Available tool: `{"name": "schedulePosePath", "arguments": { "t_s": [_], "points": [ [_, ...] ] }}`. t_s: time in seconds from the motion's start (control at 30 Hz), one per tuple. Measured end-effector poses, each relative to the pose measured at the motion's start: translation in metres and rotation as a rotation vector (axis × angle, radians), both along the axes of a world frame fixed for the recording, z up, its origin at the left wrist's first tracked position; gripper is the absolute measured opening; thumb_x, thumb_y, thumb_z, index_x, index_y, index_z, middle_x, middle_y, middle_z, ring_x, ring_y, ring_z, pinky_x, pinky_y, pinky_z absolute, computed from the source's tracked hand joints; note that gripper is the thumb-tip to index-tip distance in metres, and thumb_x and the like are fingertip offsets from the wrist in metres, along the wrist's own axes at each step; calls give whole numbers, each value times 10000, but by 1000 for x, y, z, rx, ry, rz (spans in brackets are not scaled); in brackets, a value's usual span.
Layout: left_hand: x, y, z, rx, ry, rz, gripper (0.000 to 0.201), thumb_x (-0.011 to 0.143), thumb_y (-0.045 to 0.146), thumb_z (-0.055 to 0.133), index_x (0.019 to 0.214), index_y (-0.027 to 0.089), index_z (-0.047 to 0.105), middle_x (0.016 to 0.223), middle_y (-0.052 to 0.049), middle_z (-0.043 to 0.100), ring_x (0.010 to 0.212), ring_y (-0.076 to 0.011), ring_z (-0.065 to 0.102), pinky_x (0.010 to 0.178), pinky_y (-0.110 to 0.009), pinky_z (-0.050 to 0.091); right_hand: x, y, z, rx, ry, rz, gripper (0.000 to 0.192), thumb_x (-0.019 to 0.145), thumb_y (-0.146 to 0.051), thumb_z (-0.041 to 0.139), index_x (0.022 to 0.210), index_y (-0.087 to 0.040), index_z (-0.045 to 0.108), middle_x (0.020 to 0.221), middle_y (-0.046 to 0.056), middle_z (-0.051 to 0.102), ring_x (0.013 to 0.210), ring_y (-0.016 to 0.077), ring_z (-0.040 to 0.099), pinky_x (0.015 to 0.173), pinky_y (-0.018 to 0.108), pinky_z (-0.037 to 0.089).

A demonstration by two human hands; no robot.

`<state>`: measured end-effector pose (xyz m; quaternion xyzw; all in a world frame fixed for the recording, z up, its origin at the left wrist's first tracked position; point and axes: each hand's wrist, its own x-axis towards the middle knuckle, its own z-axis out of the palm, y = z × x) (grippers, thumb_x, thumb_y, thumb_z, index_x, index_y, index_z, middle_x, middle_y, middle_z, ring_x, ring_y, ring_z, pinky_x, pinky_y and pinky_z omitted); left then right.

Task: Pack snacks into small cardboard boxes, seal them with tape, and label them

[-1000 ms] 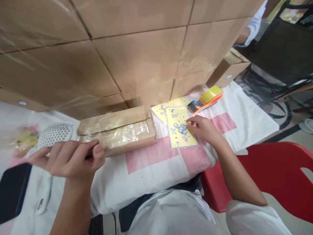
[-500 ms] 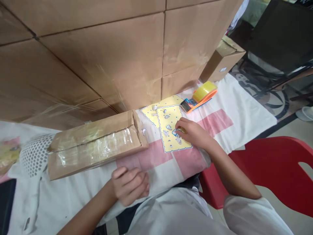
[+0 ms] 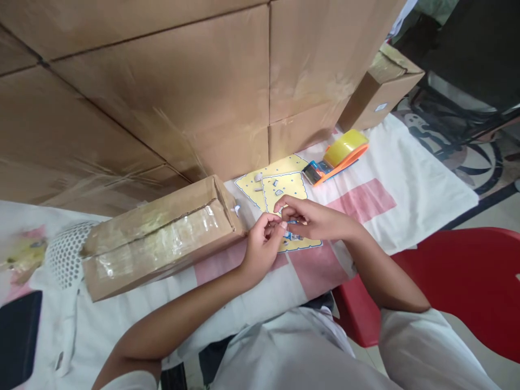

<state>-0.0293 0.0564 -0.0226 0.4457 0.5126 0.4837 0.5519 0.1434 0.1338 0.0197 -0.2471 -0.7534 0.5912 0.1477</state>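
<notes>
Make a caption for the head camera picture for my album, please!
Left hand and right hand close together over yellow paper, near a box and tape.

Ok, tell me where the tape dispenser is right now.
The tape dispenser lies right of centre in the head view, on the tablecloth, just right of the yellow sheets and beyond the right hand.

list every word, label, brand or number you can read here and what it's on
No text is readable.
White label on the cardboard box at the far right: too small and blurred.
Blue-edged pieces on the yellow sheet: too small to tell whether they carry words.
Tape dispenser: no print I can make out.
</notes>
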Motion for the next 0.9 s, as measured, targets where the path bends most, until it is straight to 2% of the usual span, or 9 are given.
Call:
{"name": "schedulePosePath", "arguments": {
  "t_s": [0.13, 0.23, 0.33, 0.47, 0.6, 0.77, 0.9],
  "points": [
    [-6, 0, -12, 36, 39, -13, 179, 943, 374, 659, 931, 199, 626, 792, 7, 605, 699, -114, 541, 634, -213, 438, 2, -3, -8, -68, 60, -14, 285, 949, -131, 534, 1213, -193, 442, 934, 0, 594, 790, 113, 546, 635, 221, 378],
    [-9, -1, -19, 52, 80, -31, 171, 934, 366, 684, 985, 206, 650, 807, 8, 621, 689, -110, 539, 637, -213, 440, 6, -4, -13, -96, 88, -60, 363, 941, -136, 545, 1275, -200, 416, 945, -1, 578, 809, 116, 556, 637, 216, 395],
    [-9, -1, -23, 95, 113, -8, 162, 942, 363, 685, 957, 205, 652, 842, 4, 643, 708, -102, 549, 660, -207, 446, 8, -4, -16, -151, 118, -98, 416, 918, -145, 584, 1290, -204, 407, 952, -3, 567, 801, 115, 558, 620, 211, 398],
    [-8, -1, -25, 97, 97, 8, 162, 961, 363, 663, 954, 205, 632, 848, 2, 638, 740, -105, 575, 678, -204, 453, 9, -3, -20, -109, 44, -132, 283, 943, -165, 585, 1205, -189, 482, 862, -24, 558, 698, 96, 496, 586, 209, 360],
    [-8, -1, -26, 68, 117, 2, 176, 945, 357, 681, 1029, 209, 640, 897, -12, 651, 707, -106, 565, 637, -211, 440, 8, -3, -21, -61, 33, -121, 161, 992, -191, 550, 1153, -178, 541, 903, 2, 587, 739, 103, 507, 598, 213, 355],
    [-9, 0, -22, 25, 151, -33, 147, 933, 336, 689, 987, 215, 626, 809, 18, 614, 666, -98, 529, 622, -210, 420, 9, -4, -19, -64, 63, -87, 190, 1046, -182, 461, 1230, -188, 505, 921, 6, 616, 741, 109, 515, 652, 236, 379],
    [-9, 1, -19, 3, 127, -44, 154, 928, 323, 690, 916, 211, 585, 872, 14, 632, 677, -89, 518, 637, -211, 420, 10, -5, -19, -61, 41, -93, 222, 1053, -168, 431, 1268, -197, 482, 914, 9, 624, 741, 117, 526, 637, 240, 362]
  ]
}}
